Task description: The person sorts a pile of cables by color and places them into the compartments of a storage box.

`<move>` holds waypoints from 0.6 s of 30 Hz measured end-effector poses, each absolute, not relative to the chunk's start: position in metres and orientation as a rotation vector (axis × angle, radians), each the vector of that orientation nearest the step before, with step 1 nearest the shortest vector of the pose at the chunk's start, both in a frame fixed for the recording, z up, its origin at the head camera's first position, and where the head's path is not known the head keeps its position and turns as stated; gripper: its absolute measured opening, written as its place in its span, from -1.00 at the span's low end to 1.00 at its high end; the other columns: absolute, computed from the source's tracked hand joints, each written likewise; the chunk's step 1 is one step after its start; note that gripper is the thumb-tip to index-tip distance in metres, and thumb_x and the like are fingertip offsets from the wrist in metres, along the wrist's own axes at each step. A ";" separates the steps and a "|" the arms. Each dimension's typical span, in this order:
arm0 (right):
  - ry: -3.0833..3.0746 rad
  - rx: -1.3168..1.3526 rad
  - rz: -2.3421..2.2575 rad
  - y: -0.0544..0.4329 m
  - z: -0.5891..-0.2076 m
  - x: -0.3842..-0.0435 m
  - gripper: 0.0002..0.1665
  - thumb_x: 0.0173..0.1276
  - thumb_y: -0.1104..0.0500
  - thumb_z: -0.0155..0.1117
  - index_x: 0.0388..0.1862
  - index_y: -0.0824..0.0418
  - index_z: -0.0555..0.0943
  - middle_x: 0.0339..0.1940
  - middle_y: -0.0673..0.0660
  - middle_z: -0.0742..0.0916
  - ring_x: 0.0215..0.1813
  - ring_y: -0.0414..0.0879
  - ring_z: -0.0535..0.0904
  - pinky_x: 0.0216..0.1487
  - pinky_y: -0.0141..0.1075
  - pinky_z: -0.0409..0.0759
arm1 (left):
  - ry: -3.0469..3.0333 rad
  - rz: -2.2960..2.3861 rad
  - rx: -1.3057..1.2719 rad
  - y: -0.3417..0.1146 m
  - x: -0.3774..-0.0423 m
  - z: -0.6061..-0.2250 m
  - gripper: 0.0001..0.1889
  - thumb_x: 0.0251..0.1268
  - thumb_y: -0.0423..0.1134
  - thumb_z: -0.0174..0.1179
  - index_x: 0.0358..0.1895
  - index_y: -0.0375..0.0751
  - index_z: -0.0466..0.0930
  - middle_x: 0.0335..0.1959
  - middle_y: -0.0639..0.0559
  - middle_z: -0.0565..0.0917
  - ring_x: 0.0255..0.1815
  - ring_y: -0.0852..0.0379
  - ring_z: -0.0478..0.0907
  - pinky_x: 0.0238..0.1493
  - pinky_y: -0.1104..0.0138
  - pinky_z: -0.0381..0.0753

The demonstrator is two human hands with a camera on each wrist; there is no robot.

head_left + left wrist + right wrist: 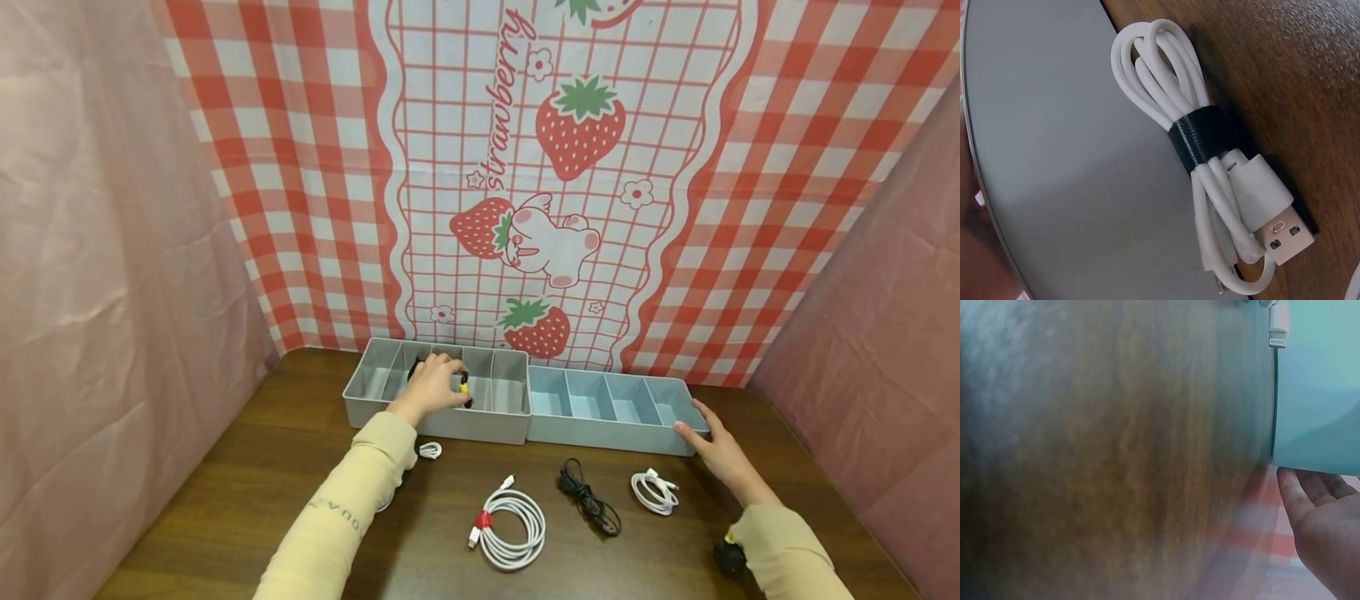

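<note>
In the head view, my left hand is over the middle of the grey divided box, pinching a black cable with a yellow tie. Part of that cable hides behind the fingers. My right hand grips the near right corner of the light blue divided box, thumb at the front rim and fingers along the end wall. In the right wrist view the fingers touch that end wall. Below the left wrist lies a white USB cable bundled with a black band, close against the grey box.
On the brown table lie a coiled white cable with a red tie, a black bundled cable and a smaller white coil. A black item sits beside the right sleeve. A strawberry-print curtain hangs behind the boxes.
</note>
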State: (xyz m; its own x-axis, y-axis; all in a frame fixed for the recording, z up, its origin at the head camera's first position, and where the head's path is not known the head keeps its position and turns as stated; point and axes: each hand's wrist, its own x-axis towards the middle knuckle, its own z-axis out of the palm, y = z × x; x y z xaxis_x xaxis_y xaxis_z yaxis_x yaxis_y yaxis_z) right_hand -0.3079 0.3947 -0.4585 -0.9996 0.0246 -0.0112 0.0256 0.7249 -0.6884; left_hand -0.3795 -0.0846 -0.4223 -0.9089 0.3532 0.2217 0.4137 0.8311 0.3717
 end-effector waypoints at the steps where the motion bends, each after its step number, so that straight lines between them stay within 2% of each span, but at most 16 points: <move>1: 2.915 0.042 -1.164 0.395 -0.458 -0.308 0.01 0.42 -0.21 -0.01 0.52 0.27 -0.25 0.42 0.59 -0.02 0.38 0.54 -0.07 0.23 0.37 -0.01 | -2.868 -0.638 -0.606 -0.085 -0.379 -0.422 -0.56 0.08 -0.04 0.35 0.05 -0.08 0.59 0.06 -0.07 0.53 0.15 -0.08 0.37 0.15 0.06 0.30; 6: 2.917 0.042 -1.165 0.395 -0.459 -0.308 0.01 0.42 -0.22 -0.02 0.52 0.27 -0.24 0.42 0.59 -0.02 0.38 0.54 -0.07 0.24 0.37 -0.02 | -2.816 -0.631 -0.630 -0.084 -0.379 -0.424 -0.60 0.05 -0.07 0.34 -0.02 -0.12 0.61 -0.04 -0.07 0.56 0.06 -0.07 0.40 0.07 0.07 0.32; 13: 2.921 0.044 -1.166 0.394 -0.459 -0.308 0.01 0.42 -0.21 -0.01 0.52 0.27 -0.25 0.42 0.59 -0.01 0.38 0.54 -0.06 0.24 0.36 -0.01 | -2.854 -0.609 -0.607 -0.084 -0.379 -0.422 -0.57 0.08 -0.04 0.34 0.03 -0.09 0.60 0.02 -0.04 0.54 0.10 -0.04 0.38 0.13 0.09 0.31; 18: 2.926 0.035 -1.184 0.394 -0.459 -0.308 0.00 0.43 -0.20 0.00 0.52 0.28 -0.24 0.42 0.59 -0.01 0.38 0.54 -0.06 0.25 0.36 -0.02 | -2.846 -0.606 -0.628 -0.084 -0.378 -0.420 -0.54 0.07 -0.02 0.35 0.05 -0.10 0.59 0.01 -0.03 0.54 0.07 -0.02 0.38 0.08 0.11 0.32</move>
State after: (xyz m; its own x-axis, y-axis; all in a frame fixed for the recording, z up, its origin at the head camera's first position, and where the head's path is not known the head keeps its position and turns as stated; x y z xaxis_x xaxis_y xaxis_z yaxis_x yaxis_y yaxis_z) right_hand -0.3077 0.3936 -0.4593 -0.9996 0.0265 0.0060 0.0148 0.7184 -0.6955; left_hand -0.3785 -0.0838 -0.4204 -0.8981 0.3671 0.2423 0.4340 0.8292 0.3522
